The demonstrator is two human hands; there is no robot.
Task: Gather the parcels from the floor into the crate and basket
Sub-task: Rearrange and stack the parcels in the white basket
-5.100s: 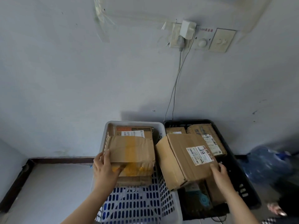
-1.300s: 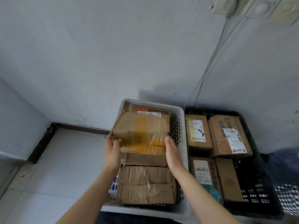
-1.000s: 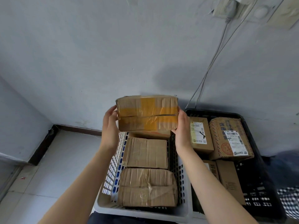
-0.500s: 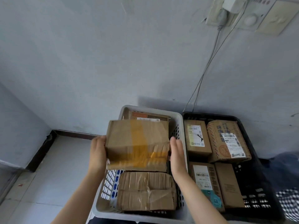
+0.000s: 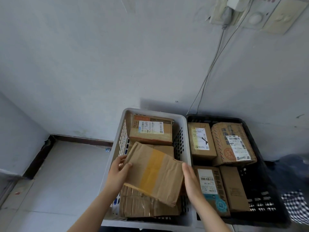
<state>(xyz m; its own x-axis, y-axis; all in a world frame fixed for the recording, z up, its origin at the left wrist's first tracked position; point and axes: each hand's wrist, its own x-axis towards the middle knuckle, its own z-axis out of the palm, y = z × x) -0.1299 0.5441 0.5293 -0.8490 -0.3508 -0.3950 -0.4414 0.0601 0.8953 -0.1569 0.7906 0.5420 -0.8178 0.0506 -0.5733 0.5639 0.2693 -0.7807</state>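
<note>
A grey wall (image 5: 100,64) meets a pale floor (image 5: 66,173); against it the black crate (image 5: 217,117) and the white basket (image 5: 189,148) stand side by side, touching; four parcels (image 5: 233,143) fill the crate; a labelled box (image 5: 151,129) lies at the basket's far end; the yellow-taped parcel (image 5: 155,173) hangs tilted over the basket's middle; the left hand (image 5: 118,173) pinches its left edge, thumb on top; the right hand (image 5: 190,180) presses straight, closed-up fingers against its right edge.
</note>
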